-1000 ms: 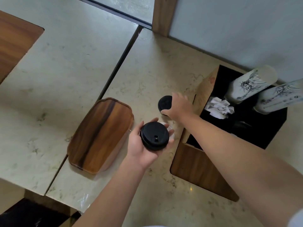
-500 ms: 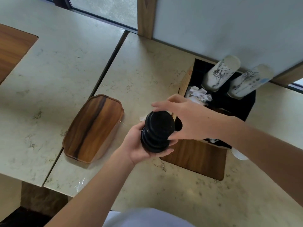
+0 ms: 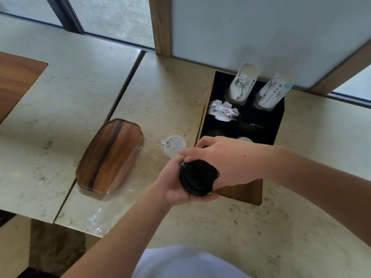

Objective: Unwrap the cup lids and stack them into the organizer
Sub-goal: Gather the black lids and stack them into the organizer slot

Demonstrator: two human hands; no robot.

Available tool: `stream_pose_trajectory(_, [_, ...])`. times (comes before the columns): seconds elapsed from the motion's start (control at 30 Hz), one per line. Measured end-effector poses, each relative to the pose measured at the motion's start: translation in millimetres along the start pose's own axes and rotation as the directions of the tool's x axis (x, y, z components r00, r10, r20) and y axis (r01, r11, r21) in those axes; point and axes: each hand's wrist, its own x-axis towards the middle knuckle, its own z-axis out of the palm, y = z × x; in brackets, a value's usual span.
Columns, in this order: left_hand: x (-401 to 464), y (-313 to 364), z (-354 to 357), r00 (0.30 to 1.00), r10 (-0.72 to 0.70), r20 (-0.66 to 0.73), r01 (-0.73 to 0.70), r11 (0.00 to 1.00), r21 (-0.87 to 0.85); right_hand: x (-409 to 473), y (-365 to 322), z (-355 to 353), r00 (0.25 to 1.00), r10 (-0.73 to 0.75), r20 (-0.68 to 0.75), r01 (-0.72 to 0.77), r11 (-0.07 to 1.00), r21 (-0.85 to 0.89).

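A stack of black cup lids (image 3: 197,177) lies in my left hand (image 3: 174,183), whose fingers curl under and around it. My right hand (image 3: 222,159) wraps over the top and right side of the same stack. Both hands hover just in front of the left front corner of the wooden organizer (image 3: 241,192) with its black compartments. A white cup lid (image 3: 174,146) lies flat on the marble counter, just left of the organizer. Clear plastic wrap (image 3: 104,215) lies crumpled near the counter's front edge.
Two stacks of printed paper cups (image 3: 244,83) stand in the organizer's back compartments, with crumpled white paper (image 3: 223,111) in a middle one. A wooden tray (image 3: 110,155) lies left of the hands. A seam (image 3: 120,93) splits the counter; a wall panel rises behind.
My right hand brought a further black lid from beside the organizer onto the stack in my left hand and now clasps it. The white lid on the counter has come into view.
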Motion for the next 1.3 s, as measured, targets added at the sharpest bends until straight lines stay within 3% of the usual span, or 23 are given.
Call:
stream_pose_trajectory(0.2, [10.7, -17.6, 14.9, 0.989, 0.002, 0.15, 0.009, 0.997, -0.073, -22.2, 2.7, 1.1, 0.997, -0.045, -0.059, 0.039, 0.995, -0.094])
stream_pose_trajectory(0.27, [15.9, -19.8, 12.6, 0.978, 0.065, 0.199, -0.037, 0.989, -0.141, -34.8, 10.2, 10.2, 0.994, -0.019, -0.105, 0.023, 0.999, 0.039])
stream_pose_trajectory(0.33, [22.0, -19.4, 13.4, 0.973, 0.158, 0.167, -0.132, 0.979, -0.158, -50.1, 20.1, 31.5, 0.977, 0.103, -0.188, -0.054, 0.967, 0.248])
stream_pose_trajectory(0.43, [36.9, -22.4, 21.9, 0.954, 0.298, 0.021, -0.296, 0.954, -0.043, -67.4, 21.2, 70.7, 0.851, 0.453, -0.265, -0.181, 0.728, 0.661])
stream_pose_trajectory(0.5, [50.1, -26.5, 27.7, 0.943, 0.328, -0.06, -0.329, 0.944, -0.016, -66.9, 13.9, 93.3, 0.774, 0.577, -0.262, -0.23, 0.641, 0.732])
stream_pose_trajectory(0.63, [74.3, -30.7, 34.5, 0.909, 0.336, -0.248, -0.31, 0.941, 0.137, -49.2, 15.5, 120.8, 0.712, 0.647, -0.273, -0.307, 0.636, 0.708])
stream_pose_trajectory(0.8, [82.9, -14.9, 28.0, 0.875, 0.406, -0.262, -0.342, 0.903, 0.259, -32.7, 39.9, 112.8, 0.763, 0.592, -0.259, -0.346, 0.712, 0.611])
stream_pose_trajectory(0.9, [86.4, 0.8, 19.3, 0.804, 0.48, -0.351, -0.343, 0.857, 0.385, -17.9, 53.0, 104.3, 0.771, 0.594, -0.229, -0.423, 0.747, 0.513])
stream_pose_trajectory(1.0, [130.2, 34.8, 17.4, 0.758, 0.466, -0.456, -0.212, 0.838, 0.503, 12.4, 104.4, 106.4, 0.755, 0.646, -0.112, -0.495, 0.674, 0.549])
stream_pose_trajectory(1.03, [129.8, 34.6, 19.1, 0.733, 0.513, -0.447, -0.188, 0.784, 0.592, 12.2, 105.3, 107.1, 0.754, 0.65, -0.097, -0.494, 0.659, 0.568])
stream_pose_trajectory(1.07, [131.1, 33.8, 21.1, 0.683, 0.605, -0.409, -0.157, 0.669, 0.727, 10.1, 107.4, 110.6, 0.741, 0.665, -0.094, -0.494, 0.634, 0.595])
stream_pose_trajectory(1.13, [132.1, 31.1, 23.8, 0.534, 0.834, -0.141, -0.097, 0.226, 0.969, -2.8, 105.1, 118.6, 0.706, 0.7, -0.109, -0.487, 0.592, 0.643])
stream_pose_trajectory(1.17, [130.9, 35.0, 25.9, 0.486, 0.873, 0.048, -0.066, -0.018, 0.998, -11.1, 101.4, 123.4, 0.686, 0.718, -0.117, -0.484, 0.571, 0.663])
stream_pose_trajectory(1.2, [132.8, 43.4, 25.7, 0.501, 0.835, 0.228, -0.032, -0.245, 0.969, -18.7, 98.1, 127.5, 0.669, 0.733, -0.123, -0.476, 0.55, 0.687])
stream_pose_trajectory(1.23, [138.3, 54.5, 26.0, 0.574, 0.726, 0.378, 0.007, -0.466, 0.885, -25.3, 96.1, 131.3, 0.648, 0.751, -0.124, -0.468, 0.522, 0.713])
stream_pose_trajectory(1.27, [146.2, 65.4, 28.4, 0.683, 0.568, 0.459, 0.041, -0.657, 0.752, -31.8, 95.2, 136.2, 0.623, 0.772, -0.123, -0.458, 0.488, 0.743])
stream_pose_trajectory(1.3, [154.6, 73.8, 30.5, 0.795, 0.403, 0.454, 0.066, -0.801, 0.595, -38.1, 92.6, 139.7, 0.605, 0.788, -0.114, -0.452, 0.458, 0.766])
